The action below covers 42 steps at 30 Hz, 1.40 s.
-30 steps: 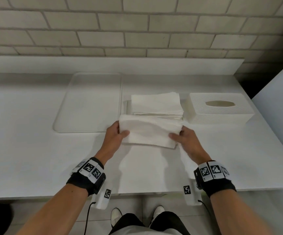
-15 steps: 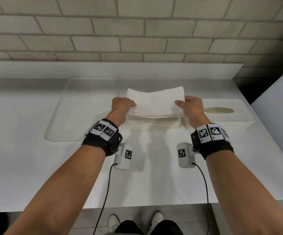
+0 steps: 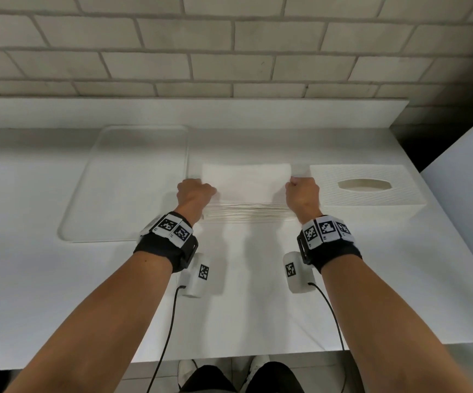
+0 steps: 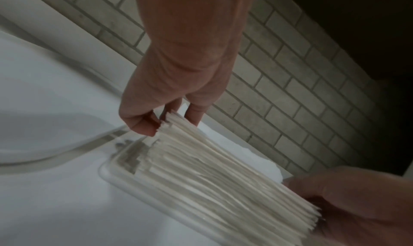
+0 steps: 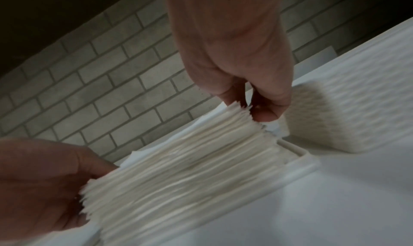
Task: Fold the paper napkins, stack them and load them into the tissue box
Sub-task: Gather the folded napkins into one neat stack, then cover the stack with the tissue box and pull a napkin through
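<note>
Both hands (image 3: 195, 194) (image 3: 303, 194) grip opposite ends of the napkin stack (image 3: 246, 191) between them.

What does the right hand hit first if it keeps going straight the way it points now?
Likely nothing soon: the right hand, gripping the napkin stack's right end, points toward the brick wall beyond bare counter. The tissue box sits just to its right; clearance is unclear.

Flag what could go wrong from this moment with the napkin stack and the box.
1. The left hand and right hand hold the napkin stack only at its two ends; the unsupported middle layers could sag or slip out.
2. The stack's edges look ragged in the wrist views; uneven sheets may snag on the base tray.
3. The tissue box stands close beside the right hand, which might knock it.
</note>
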Motion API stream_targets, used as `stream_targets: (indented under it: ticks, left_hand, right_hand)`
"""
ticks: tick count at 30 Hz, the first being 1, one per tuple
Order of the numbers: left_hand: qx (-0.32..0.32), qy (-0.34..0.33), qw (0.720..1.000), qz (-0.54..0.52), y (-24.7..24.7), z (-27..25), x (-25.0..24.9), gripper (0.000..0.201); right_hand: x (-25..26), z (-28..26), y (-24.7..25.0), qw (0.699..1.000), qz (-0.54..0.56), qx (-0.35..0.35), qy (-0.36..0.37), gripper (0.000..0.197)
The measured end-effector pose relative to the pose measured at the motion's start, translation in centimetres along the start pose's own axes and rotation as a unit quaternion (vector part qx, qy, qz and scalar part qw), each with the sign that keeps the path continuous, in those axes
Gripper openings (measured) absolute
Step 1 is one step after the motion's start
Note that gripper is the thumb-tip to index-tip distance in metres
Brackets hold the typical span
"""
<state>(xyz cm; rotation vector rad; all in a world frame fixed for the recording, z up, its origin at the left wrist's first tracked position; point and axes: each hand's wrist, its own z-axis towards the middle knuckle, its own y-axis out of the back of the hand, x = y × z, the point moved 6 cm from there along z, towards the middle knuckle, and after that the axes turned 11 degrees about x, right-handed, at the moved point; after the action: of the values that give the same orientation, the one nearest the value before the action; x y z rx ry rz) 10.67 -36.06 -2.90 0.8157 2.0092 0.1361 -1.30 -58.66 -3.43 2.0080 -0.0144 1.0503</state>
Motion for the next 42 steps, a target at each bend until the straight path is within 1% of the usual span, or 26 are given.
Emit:
stream_targets:
  ticks: [1,3,6,9,12,14,15,16,17,18,20,21,22,24,25,26,27,30,32,34,36,38,40,42]
  left_hand:
    - [0.012,0.001,1.0,0.009,-0.2,0.0,0.1,0.041]
    - [0.037,-0.007,0.999,0.017,-0.6,0.2,0.0,0.046]
    - [0.045,-0.009,0.999,0.019,-0.9,0.5,0.3,0.04]
    - [0.052,-0.001,0.999,0.003,-1.0,0.7,0.7,0.036]
    - [0.039,-0.004,0.999,-0.002,-0.2,0.3,0.1,0.033]
    - [0.002,-0.017,1.0,0.025,1.0,0.1,-1.0,0.053]
    - [-0.03,-0.038,0.998,0.048,1.7,-0.2,-1.9,0.06]
    - [-0.066,-0.075,0.993,0.059,2.1,-0.7,-3.2,0.062]
    - [-0.09,-0.117,0.988,0.05,2.2,-1.5,-4.7,0.06]
    - [-0.095,-0.157,0.983,0.024,1.8,-2.5,-6.3,0.056]
    - [-0.045,-0.217,0.974,-0.043,-0.8,-4.5,-9.4,0.037]
    - [-0.001,-0.224,0.972,-0.068,-2.8,-5.4,-10.7,0.028]
    - [0.047,-0.224,0.97,-0.084,-5.2,-6.4,-11.7,0.03]
    - [0.13,-0.209,0.965,-0.093,-10.1,-7.9,-13.0,0.047]
    - [0.164,-0.195,0.963,-0.084,-12.6,-8.4,-13.2,0.052]
    - [0.189,-0.176,0.964,-0.069,-14.7,-8.8,-13.2,0.056]
    - [0.2,-0.161,0.965,-0.051,-16.5,-8.9,-12.8,0.059]
    - [0.192,-0.119,0.974,0.002,-20.3,-8.6,-11.1,0.06]
    - [0.184,-0.097,0.978,0.023,-21.6,-8.0,-10.1,0.06]
    - [0.186,-0.074,0.98,0.016,-22.4,-7.2,-9.4,0.053]
    - [0.197,-0.043,0.979,0.013,-22.8,-6.7,-8.7,0.049]
    - [0.208,-0.029,0.977,0.03,-23.1,-6.1,-8.3,0.048]
    - [0.212,-0.028,0.976,0.048,-23.2,-5.8,-8.1,0.052]
    - [0.219,-0.033,0.974,0.057,-23.2,-5.7,-8.4,0.055]
  right_hand:
    - [0.1,-0.1,-0.2,1.0,-0.014,0.001,-0.002,0.028]
    - [0.1,-0.1,-0.5,0.999,-0.042,0.001,-0.005,0.031]
    - [0.0,0.0,-0.9,0.997,-0.075,-0.003,-0.006,0.029]
    - [0.2,-0.5,-0.8,0.996,-0.082,-0.008,-0.013,0.026]
    - [0.8,-0.7,0.2,0.999,-0.044,-0.017,0.0,0.027]
    - [1.4,-0.8,1.9,0.999,-0.01,-0.032,0.015,0.027]
    - [1.7,-0.9,3.1,0.999,0.0,-0.044,0.022,0.03]
    - [1.8,-1.0,4.6,0.998,0.009,-0.062,0.023,0.038]
    - [1.7,-1.1,6.2,0.997,0.014,-0.076,0.023,0.044]
    - [1.5,-1.1,7.9,0.995,0.019,-0.09,0.027,0.045]
    - [0.1,-1.0,11.4,0.991,0.036,-0.127,0.029,0.034]
    - [-1.0,-0.8,13.1,0.988,0.047,-0.144,0.02,0.031]
    - [-2.4,-0.8,14.7,0.986,0.049,-0.16,0.003,0.03]
    - [-5.5,-0.7,17.7,0.982,0.033,-0.18,-0.037,0.029]
    - [-7.2,-0.7,19.0,0.981,0.024,-0.184,-0.056,0.029]
    - [-8.9,-0.7,20.0,0.98,0.023,-0.184,-0.068,0.03]
    - [-10.4,-0.6,20.8,0.979,0.028,-0.185,-0.076,0.031]
    - [-14.2,-0.5,21.8,0.97,0.069,-0.2,-0.119,0.035]
    - [-15.4,0.0,21.3,0.97,0.093,-0.171,-0.142,0.043]
    - [-16.1,0.9,20.4,0.974,0.094,-0.136,-0.152,0.05]
    - [-16.7,1.7,19.6,0.976,0.089,-0.115,-0.163,0.053]
    - [-17.4,2.5,18.9,0.975,0.091,-0.103,-0.177,0.053]
    - [-17.9,2.7,18.5,0.971,0.103,-0.11,-0.185,0.051]
    - [-18.3,2.8,18.6,0.965,0.121,-0.137,-0.187,0.049]
